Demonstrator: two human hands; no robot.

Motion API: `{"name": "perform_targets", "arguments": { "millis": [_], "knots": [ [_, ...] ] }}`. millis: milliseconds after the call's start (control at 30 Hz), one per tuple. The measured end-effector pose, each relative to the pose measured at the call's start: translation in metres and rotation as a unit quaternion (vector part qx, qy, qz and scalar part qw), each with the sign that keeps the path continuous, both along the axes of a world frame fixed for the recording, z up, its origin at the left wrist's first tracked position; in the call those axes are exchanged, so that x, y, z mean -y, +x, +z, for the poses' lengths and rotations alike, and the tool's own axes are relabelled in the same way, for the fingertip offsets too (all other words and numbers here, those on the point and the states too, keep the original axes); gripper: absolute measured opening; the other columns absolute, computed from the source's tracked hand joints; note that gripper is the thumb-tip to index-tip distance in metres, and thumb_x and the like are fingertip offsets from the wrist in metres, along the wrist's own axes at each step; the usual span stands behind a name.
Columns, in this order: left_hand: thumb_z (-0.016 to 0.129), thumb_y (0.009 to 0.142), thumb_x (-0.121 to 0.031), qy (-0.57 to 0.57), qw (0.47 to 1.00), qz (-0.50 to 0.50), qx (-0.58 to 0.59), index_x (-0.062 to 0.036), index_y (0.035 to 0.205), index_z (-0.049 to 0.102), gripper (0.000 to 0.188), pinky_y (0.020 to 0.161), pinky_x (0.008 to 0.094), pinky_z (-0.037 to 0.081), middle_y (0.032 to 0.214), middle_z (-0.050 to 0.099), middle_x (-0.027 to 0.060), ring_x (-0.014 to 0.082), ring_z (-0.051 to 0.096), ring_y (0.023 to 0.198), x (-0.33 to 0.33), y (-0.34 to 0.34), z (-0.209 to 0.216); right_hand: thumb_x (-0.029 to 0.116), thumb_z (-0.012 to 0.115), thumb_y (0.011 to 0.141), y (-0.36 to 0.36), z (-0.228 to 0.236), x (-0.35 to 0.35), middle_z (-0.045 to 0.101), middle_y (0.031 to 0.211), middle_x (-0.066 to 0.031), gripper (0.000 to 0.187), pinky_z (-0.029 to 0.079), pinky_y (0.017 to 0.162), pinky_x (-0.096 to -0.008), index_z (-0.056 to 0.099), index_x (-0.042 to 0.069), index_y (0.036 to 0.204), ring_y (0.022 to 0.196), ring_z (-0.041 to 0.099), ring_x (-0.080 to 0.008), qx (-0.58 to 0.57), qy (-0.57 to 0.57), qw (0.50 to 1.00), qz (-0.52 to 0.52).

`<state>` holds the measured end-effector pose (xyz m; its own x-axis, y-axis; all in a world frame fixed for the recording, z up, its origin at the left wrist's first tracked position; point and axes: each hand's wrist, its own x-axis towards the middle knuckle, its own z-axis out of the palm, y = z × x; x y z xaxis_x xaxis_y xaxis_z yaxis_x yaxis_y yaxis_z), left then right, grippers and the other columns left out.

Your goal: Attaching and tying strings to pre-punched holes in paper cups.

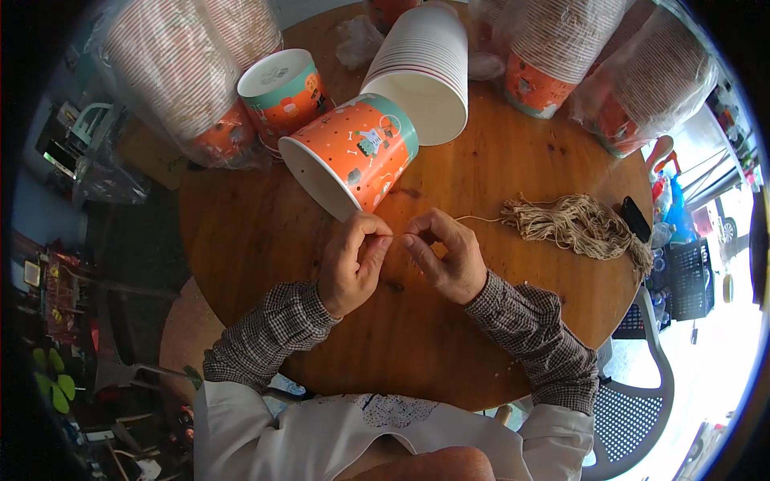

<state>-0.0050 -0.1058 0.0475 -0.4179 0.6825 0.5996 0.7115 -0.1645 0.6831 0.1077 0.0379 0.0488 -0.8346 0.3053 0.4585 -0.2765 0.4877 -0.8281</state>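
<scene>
Over the middle of the round table, my left hand (353,260) and my right hand (445,255) face each other with thumbs and forefingers pinched. A thin piece of string (478,219) is between the fingertips and runs on past my right hand to a loose beige hank of string (569,226). Just beyond my hands an orange printed paper bucket (353,152) with a teal band lies on its side, its open mouth toward the lower left. The short stretch of string between my fingers is barely visible.
A nested stack of white paper buckets (425,72) lies behind the orange one. Another printed bucket (285,100) stands at its left. Plastic-wrapped stacks of buckets (172,72) line the far left and far right (654,88). A dark object (635,219) lies by the hank. A grey chair (634,409) stands at right.
</scene>
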Motion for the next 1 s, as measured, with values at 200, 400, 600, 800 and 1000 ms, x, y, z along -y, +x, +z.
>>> {"name": "perform_targets", "arguments": {
  "millis": [200, 400, 600, 800, 1000],
  "knots": [
    [0.055, 0.09, 0.001, 0.024, 0.998, -0.009, -0.056, 0.0001, 0.093, 0.054, 0.004, 0.067, 0.027, 0.045, 0.086, 0.056, 0.0097, 0.0167, 0.055, 0.075, 0.0, -0.004, 0.002, 0.007, 0.066, 0.084, 0.0, -0.004, -0.001, 0.061, 0.084, -0.011, 0.014, 0.049, 0.066, -0.0293, 0.058, 0.001, 0.092, 0.075, 0.062, -0.0204, 0.041, -0.079, 0.996, 0.009],
    [0.06, 0.082, 0.008, 0.031, 0.996, -0.001, -0.086, 0.0009, 0.093, 0.056, 0.014, 0.066, 0.0311, 0.049, 0.084, 0.058, 0.0114, 0.0244, 0.06, 0.075, 0.001, -0.012, 0.005, 0.004, 0.067, 0.083, -0.003, -0.007, 0.003, 0.062, 0.083, -0.0072, 0.013, 0.048, 0.067, -0.0264, 0.059, 0.001, 0.093, 0.075, 0.06, -0.0142, 0.031, -0.135, 0.99, 0.022],
    [0.061, 0.08, 0.009, 0.051, 0.992, 0.009, -0.111, 0.0004, 0.093, 0.057, 0.016, 0.066, 0.0308, 0.05, 0.085, 0.059, 0.0109, 0.0236, 0.061, 0.075, -0.001, -0.009, 0.006, 0.004, 0.066, 0.085, -0.003, -0.003, 0.003, 0.061, 0.082, -0.002, 0.012, 0.046, 0.065, -0.0227, 0.058, 0.0, 0.093, 0.074, 0.056, -0.0063, 0.059, -0.21, 0.975, 0.037],
    [0.048, 0.091, 0.003, 0.162, 0.983, 0.004, 0.086, -0.0023, 0.107, 0.045, 0.018, 0.08, 0.0285, 0.043, 0.099, 0.05, 0.0073, 0.015, 0.05, 0.087, 0.01, -0.015, -0.009, 0.007, 0.059, 0.092, -0.009, -0.007, 0.005, 0.062, 0.081, -0.0021, 0.008, 0.05, 0.063, -0.0226, 0.055, 0.002, 0.096, 0.072, 0.06, -0.0075, 0.024, -0.287, 0.956, 0.059],
    [0.044, 0.1, -0.017, 0.05, 0.925, 0.015, 0.376, 0.0, 0.127, 0.046, 0.032, 0.091, 0.0311, 0.044, 0.122, 0.053, 0.0093, 0.0163, 0.053, 0.11, 0.0, -0.024, -0.022, 0.01, 0.057, 0.094, -0.019, -0.023, 0.001, 0.063, 0.103, -0.005, 0.008, 0.053, 0.076, -0.0288, 0.055, 0.003, 0.099, 0.097, 0.064, -0.0154, 0.024, -0.366, 0.929, 0.06]
  ]
}}
